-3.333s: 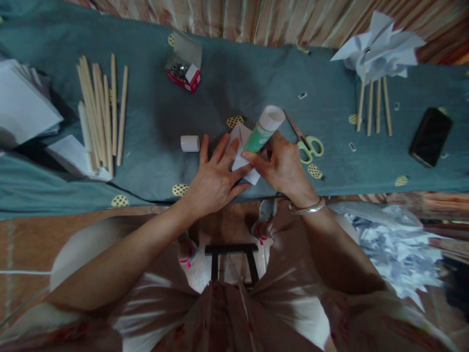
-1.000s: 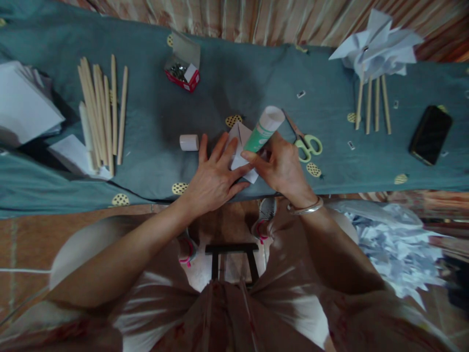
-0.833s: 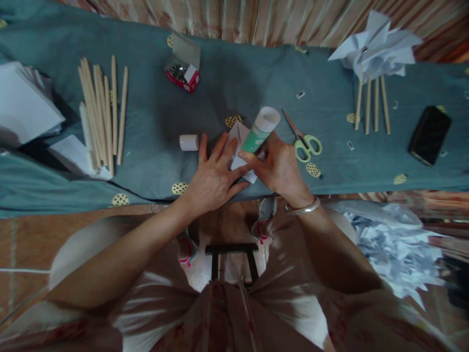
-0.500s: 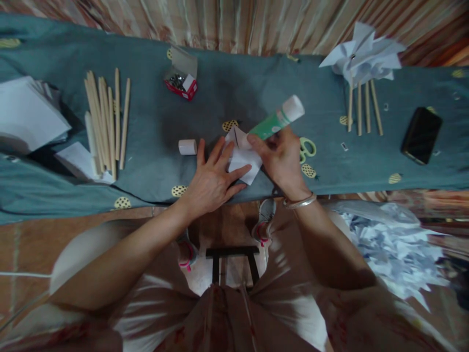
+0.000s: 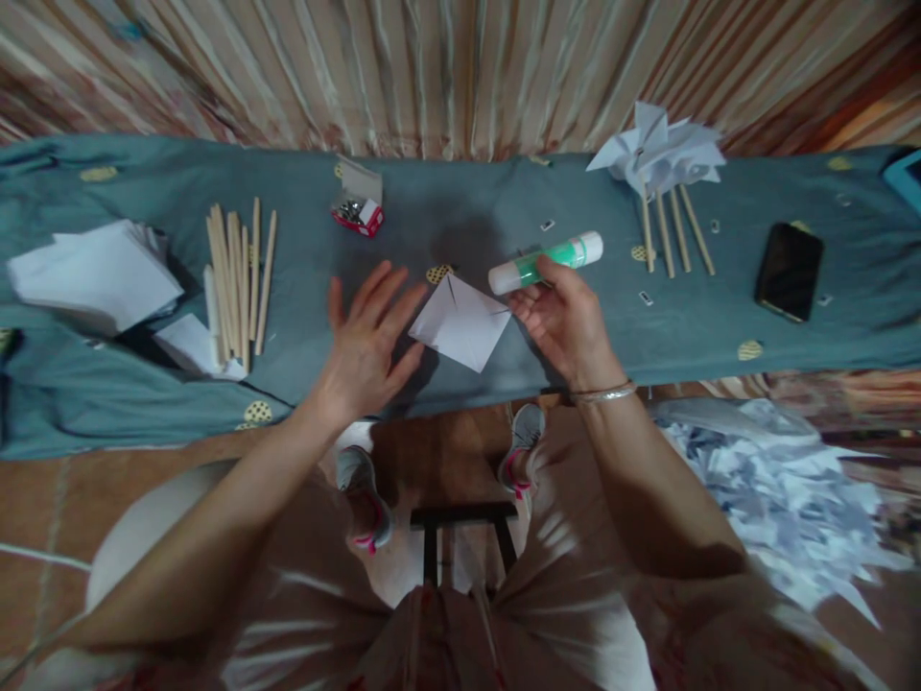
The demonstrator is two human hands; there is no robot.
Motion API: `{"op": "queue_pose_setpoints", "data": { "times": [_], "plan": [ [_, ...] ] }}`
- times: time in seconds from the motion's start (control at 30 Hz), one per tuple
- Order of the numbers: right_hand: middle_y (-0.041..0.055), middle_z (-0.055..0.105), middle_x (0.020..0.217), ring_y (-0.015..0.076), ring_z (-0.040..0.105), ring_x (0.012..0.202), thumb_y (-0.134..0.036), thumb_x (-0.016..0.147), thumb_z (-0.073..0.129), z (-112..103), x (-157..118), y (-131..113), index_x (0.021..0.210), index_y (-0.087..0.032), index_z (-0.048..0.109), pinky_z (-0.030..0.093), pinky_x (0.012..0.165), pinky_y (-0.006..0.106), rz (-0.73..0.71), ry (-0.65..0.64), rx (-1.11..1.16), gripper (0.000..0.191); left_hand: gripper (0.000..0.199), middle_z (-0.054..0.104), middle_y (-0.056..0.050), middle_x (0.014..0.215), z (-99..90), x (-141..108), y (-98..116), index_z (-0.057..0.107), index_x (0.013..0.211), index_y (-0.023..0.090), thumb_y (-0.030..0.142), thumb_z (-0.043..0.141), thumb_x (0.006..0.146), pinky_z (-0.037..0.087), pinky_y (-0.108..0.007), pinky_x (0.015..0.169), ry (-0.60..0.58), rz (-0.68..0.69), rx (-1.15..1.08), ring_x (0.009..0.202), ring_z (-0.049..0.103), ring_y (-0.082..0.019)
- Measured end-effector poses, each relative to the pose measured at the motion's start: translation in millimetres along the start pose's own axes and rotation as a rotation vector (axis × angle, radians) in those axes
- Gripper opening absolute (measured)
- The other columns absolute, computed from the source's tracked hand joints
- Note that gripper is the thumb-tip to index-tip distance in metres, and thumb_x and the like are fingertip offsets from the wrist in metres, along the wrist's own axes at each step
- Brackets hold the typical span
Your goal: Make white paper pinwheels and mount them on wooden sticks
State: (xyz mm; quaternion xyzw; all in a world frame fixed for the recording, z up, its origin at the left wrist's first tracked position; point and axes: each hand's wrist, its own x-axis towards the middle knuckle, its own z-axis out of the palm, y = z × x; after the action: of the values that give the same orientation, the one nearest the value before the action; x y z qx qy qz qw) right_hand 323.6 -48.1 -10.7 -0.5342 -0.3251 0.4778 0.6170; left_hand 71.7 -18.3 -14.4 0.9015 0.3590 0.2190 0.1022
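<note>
Fingers and thumb of the right hand (image 5: 568,321) grasp a green and white glue stick (image 5: 529,269), which lies slantwise in the grip, its left end near the right corner of a folded paper (image 5: 464,324). On the left hand (image 5: 364,350) the fingers are spread and loose, palm down, with the thumb tip just beside the left corner of that paper; whether they touch, I cannot tell. The paper lies between the two hands on a blue-green tablecloth (image 5: 302,250), one corner pointing toward the person. A silver bracelet (image 5: 604,393) circles the right wrist. Beyond the left hand sits a small red box (image 5: 370,226), lid up, holding shiny metal bits. Farther left are wooden sticks (image 5: 236,278), side by side, and a pile of white paper (image 5: 101,274). To the right lie white paper pinwheels (image 5: 648,154) on sticks and a dark phone (image 5: 790,271). Pleated curtains (image 5: 403,77) hang behind the far edge.
</note>
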Motion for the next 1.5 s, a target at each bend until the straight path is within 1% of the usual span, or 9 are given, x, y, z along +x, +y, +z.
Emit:
{"op": "queue_pose_setpoints", "data": {
  "times": [0.07,0.13,0.23,0.33,0.53,0.73,0.97,1.13,1.5],
  "plan": [
    [-0.0032,0.062,0.067,0.014,0.067,0.071,-0.049,0.075,0.07,-0.2,-2.4,-0.5,0.076,-0.024,0.059,0.059,0.072,0.03,0.043,-0.007,0.084,0.028,0.051,0.054,-0.012,0.146,-7.8,-1.3,-14.4,0.05,0.139,0.022,0.043,0.047,0.093,0.012,-0.069,0.116,-0.012,-0.084,0.066,0.14,0.043,-0.035],
    [-0.0026,0.066,0.07,0.0126,0.068,0.07,-0.044,0.07,0.075,2.8,-6.2,-0.9,0.076,-0.023,0.061,0.06,0.073,0.028,0.092,-0.007,0.172,0.026,0.044,0.063,-0.014,0.135,-13.4,-2.5,-26.3,0.059,0.131,0.021,0.036,0.048,0.09,0.025,-0.068,0.112,-0.034,-0.168,0.095,0.128,0.054,-0.035],
    [-0.0003,0.072,0.078,0.0119,0.069,0.071,-0.039,0.063,0.084,13.3,-13.6,-1.8,0.076,-0.02,0.067,0.06,0.073,0.025,0.141,-0.029,0.249,0.029,0.037,0.072,-0.011,0.118,-16.7,-2.9,-32.8,0.067,0.119,0.023,0.034,0.05,0.088,0.047,-0.053,0.101,-0.046,-0.199,0.041,0.112,0.065,-0.031],
    [0.0002,0.074,0.079,0.0119,0.07,0.071,-0.044,0.059,0.088,27.2,-19.2,-1.9,0.079,-0.02,0.07,0.06,0.068,0.022,0.172,-0.084,0.273,0.036,0.034,0.074,-0.008,0.112,-16.5,-1.4,-24.2,0.069,0.115,0.023,0.037,0.054,0.088,0.054,-0.04,0.092,-0.007,-0.23,-0.084,0.102,0.068,-0.025],
    [-0.0007,0.076,0.079,0.0125,0.07,0.07,-0.049,0.06,0.087,44.8,-20.6,0.9,0.08,-0.022,0.07,0.06,0.065,0.023,0.189,-0.162,0.267,0.037,0.037,0.074,-0.007,0.113,-15.6,7.2,2.6,0.069,0.115,0.02,0.039,0.063,0.084,0.054,-0.037,0.093,0.061,-0.338,-0.308,0.098,0.069,-0.023],
    [-0.0012,0.075,0.08,0.0126,0.069,0.072,-0.049,0.06,0.087,43.4,-18.9,0.8,0.08,-0.021,0.07,0.059,0.066,0.023,0.171,-0.181,0.229,0.038,0.035,0.074,-0.005,0.11,-12.4,18.0,9.5,0.071,0.112,0.021,0.034,0.069,0.079,0.054,-0.037,0.094,0.096,-0.343,-0.384,0.097,0.069,-0.022],
    [0.0004,0.075,0.086,0.0169,0.07,0.083,-0.05,0.067,0.083,36.7,-17.8,5.1,0.084,-0.022,0.069,0.06,0.075,0.031,0.125,-0.178,0.153,0.036,0.034,0.074,-0.004,0.11,-9.1,19.5,10.3,0.07,0.112,0.023,0.034,0.071,0.081,0.054,-0.037,0.093,0.106,-0.308,-0.352,0.097,0.07,-0.022],
    [0.001,0.073,0.089,0.0168,0.069,0.083,-0.049,0.07,0.081,36.7,-18.3,7.3,0.088,-0.022,0.068,0.059,0.078,0.033,0.114,-0.186,0.117,0.034,0.033,0.074,-0.004,0.111,-8.3,18.6,10.4,0.07,0.113,0.023,0.034,0.07,0.082,0.054,-0.038,0.094,0.114,-0.274,-0.313,0.099,0.069,-0.022],
    [-0.0002,0.072,0.077,0.0136,0.066,0.072,-0.049,0.066,0.083,41.5,-18.0,7.6,0.079,-0.021,0.07,0.052,0.06,0.025,0.079,-0.176,0.054,0.035,0.03,0.074,-0.004,0.11,-15.1,16.9,14.5,0.068,0.113,0.023,0.033,0.068,0.085,0.054,-0.036,0.093,0.127,-0.178,-0.209,0.101,0.068,-0.021]
  ]
}}
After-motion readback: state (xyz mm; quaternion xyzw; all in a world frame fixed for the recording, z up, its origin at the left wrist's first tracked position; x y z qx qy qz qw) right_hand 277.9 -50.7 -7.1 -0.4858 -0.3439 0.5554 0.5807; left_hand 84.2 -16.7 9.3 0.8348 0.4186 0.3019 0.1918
